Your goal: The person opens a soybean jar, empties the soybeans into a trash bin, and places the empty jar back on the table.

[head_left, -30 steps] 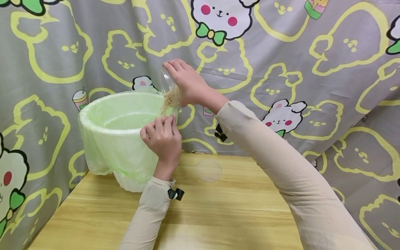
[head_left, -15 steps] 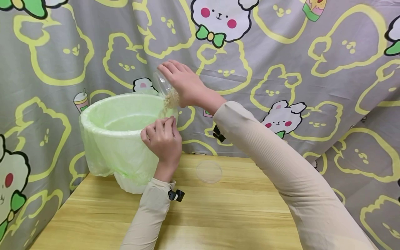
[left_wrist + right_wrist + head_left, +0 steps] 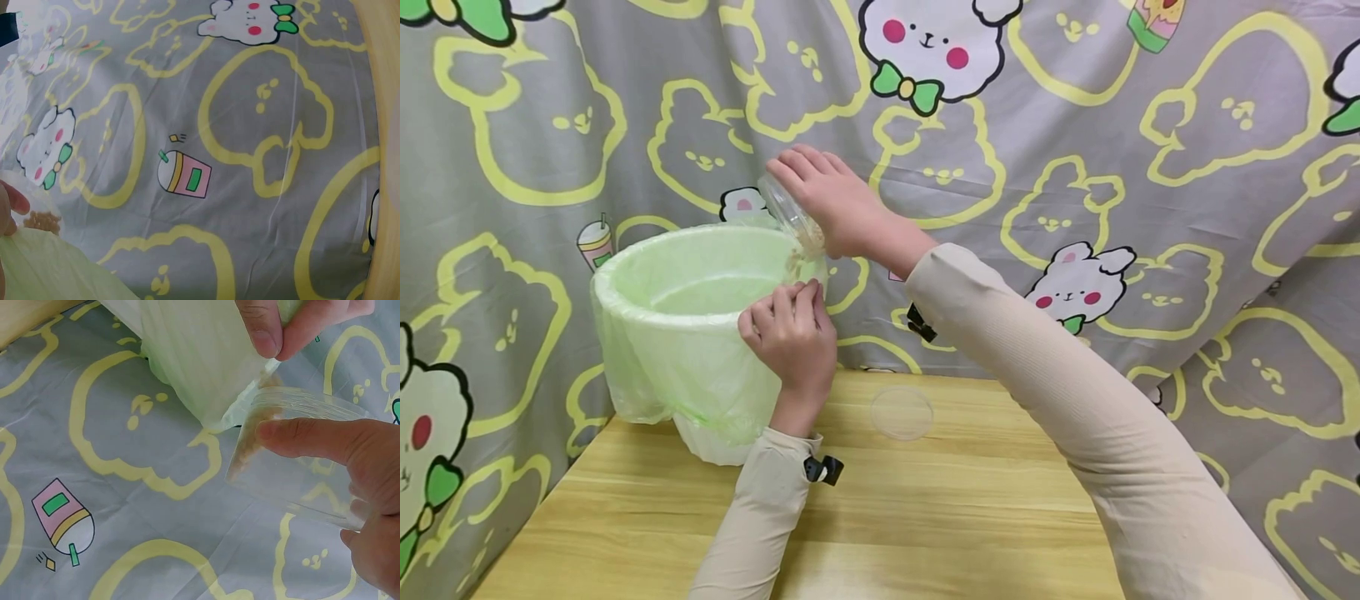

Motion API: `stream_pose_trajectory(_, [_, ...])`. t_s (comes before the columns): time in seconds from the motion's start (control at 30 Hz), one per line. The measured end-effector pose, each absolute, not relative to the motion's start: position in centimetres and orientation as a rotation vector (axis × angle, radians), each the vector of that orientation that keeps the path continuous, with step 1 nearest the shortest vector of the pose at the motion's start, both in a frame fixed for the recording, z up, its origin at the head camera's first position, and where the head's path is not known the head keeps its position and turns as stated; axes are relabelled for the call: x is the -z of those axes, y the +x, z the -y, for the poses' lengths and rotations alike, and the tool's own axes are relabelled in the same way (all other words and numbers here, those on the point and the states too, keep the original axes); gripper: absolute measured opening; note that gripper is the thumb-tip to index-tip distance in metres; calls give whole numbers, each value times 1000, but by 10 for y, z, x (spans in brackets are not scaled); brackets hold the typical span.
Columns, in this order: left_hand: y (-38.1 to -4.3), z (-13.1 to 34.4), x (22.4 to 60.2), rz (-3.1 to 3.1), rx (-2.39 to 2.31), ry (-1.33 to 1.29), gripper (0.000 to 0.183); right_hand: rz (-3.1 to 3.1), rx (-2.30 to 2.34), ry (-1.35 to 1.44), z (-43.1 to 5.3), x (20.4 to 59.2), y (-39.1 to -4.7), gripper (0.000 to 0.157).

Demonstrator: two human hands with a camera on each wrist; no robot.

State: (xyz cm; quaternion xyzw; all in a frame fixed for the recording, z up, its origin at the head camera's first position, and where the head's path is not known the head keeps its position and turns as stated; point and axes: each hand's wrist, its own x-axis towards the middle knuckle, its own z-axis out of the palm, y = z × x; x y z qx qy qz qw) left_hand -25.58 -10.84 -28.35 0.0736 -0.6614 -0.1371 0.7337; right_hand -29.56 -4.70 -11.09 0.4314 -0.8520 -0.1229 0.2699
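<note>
My right hand [image 3: 842,200] grips a clear plastic jar [image 3: 300,481], tilted with its mouth over the right rim of a bin [image 3: 711,442]. Small tan beans or pellets [image 3: 250,440] lie along the jar's lower side, and some spill from the mouth into the bin. A pale green plastic bag [image 3: 685,362] lines the bin and hangs folded over its rim. At the near right of that rim, my left hand [image 3: 793,337] pinches the bag between thumb and fingers. The right wrist view shows these pinching fingertips [image 3: 265,344] just above the jar's mouth.
A clear round lid [image 3: 902,414] lies flat on the wooden table [image 3: 940,500], right of the bin. Behind the table hangs a grey curtain [image 3: 1075,125] with cartoon animals, close at the back and both sides.
My right hand has shifted slightly left and tipped the jar further. Fewer tan pieces remain visible in the jar. My left hand keeps its pinch at the rim, nearly still.
</note>
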Motion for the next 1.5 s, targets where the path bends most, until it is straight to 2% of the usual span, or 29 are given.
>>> stream_pose_trajectory(0.37, [-255, 108, 283, 1440, 293, 161, 7, 2229, 392, 1183, 54, 117, -293, 87])
stream_pose_trajectory(1.03, [-256, 109, 283, 1435, 258, 169, 10, 2158, 613, 1246, 59, 129, -288, 90])
stream_pose_trajectory(1.5, [-256, 108, 283, 1419, 261, 166, 10, 2115, 455, 1336, 58, 127, -289, 86])
